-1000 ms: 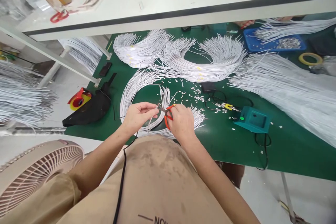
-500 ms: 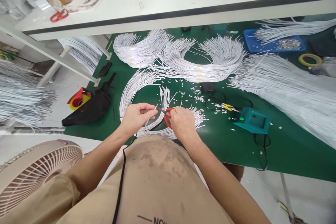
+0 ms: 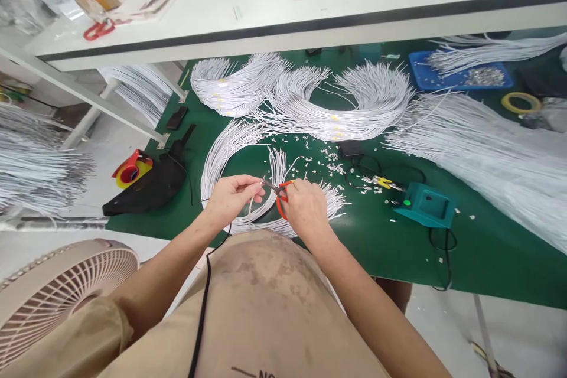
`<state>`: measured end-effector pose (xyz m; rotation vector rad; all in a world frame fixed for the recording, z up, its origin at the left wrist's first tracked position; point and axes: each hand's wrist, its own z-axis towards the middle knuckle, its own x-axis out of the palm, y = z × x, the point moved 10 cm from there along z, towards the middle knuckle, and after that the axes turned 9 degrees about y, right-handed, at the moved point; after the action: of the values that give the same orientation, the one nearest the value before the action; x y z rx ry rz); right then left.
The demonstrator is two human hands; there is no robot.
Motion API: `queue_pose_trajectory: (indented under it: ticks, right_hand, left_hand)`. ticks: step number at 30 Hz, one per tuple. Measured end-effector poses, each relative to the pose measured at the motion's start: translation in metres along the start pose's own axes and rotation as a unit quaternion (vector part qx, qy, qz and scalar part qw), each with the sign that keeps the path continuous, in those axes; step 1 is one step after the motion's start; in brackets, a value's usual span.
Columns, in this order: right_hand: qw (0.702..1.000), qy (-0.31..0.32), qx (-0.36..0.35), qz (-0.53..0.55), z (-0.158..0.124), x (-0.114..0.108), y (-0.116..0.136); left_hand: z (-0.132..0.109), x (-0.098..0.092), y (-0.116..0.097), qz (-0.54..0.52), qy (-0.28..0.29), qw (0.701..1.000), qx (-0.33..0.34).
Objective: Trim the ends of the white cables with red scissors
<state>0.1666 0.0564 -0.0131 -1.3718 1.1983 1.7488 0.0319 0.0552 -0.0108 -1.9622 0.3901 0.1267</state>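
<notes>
Between thumb and fingertips, my left hand [image 3: 231, 198] pinches the end of a white wire [image 3: 250, 211], whose length hangs down below the fingers. My right hand [image 3: 306, 204] is wrapped around the orange handles of a pair of scissors [image 3: 280, 194]. Their dark blades point left and meet the wire end at my left fingertips. Whether the blades touch the wire, I cannot tell. Under both hands lies a loosely coiled bundle of white wires [image 3: 215, 159] on the green table mat. Small white cut bits [image 3: 330, 159] are scattered just beyond.
Tied white wire bundles [image 3: 345, 121] lie at the back, with more wires [image 3: 487, 142] under plastic at right. A teal box [image 3: 425, 205], yellow-handled cutters [image 3: 383, 182] and a blue tray [image 3: 460, 74] are also right. A tape dispenser [image 3: 130, 171] and black pouch [image 3: 150, 186] sit left, near a fan [image 3: 71, 295].
The camera view has shifted very slightly. My left fingers have moved a little at the wire end, and the hanging wire has swung slightly; the scissors stay in my right hand.
</notes>
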Motion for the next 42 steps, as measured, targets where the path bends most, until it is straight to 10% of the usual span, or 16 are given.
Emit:
queue_pose_trajectory:
  ticks: [11, 16, 24, 32, 38, 42]
  right_hand:
    - [0.997, -0.026, 0.040, 0.064, 0.002, -0.003, -0.013]
    - [0.996, -0.041, 0.057, 0.048, 0.003, -0.011, -0.019]
    - [0.999, -0.013, 0.044, 0.002, -0.001, -0.008, -0.003]
    - [0.974, 0.085, 0.187, 0.096, -0.056, 0.057, -0.063]
    - [0.858, 0.267, 0.402, 0.173, -0.181, 0.158, -0.120]
    - [0.824, 0.304, 0.437, 0.193, -0.227, 0.184, -0.119]
  left_hand:
    - [0.018, -0.010, 0.009, -0.011, -0.008, 1.000, 0.011]
    - [0.028, -0.037, -0.012, 0.061, -0.111, 0.988, 0.094]
    - [0.034, 0.007, -0.014, 0.077, -0.020, 0.993, 0.082]
    - [0.058, -0.049, 0.020, 0.117, -0.101, 0.987, 0.052]
    - [0.075, 0.056, 0.092, 0.322, 0.181, 0.928, 0.039]
    - [0.063, 0.138, 0.160, 0.416, 0.356, 0.836, -0.022]
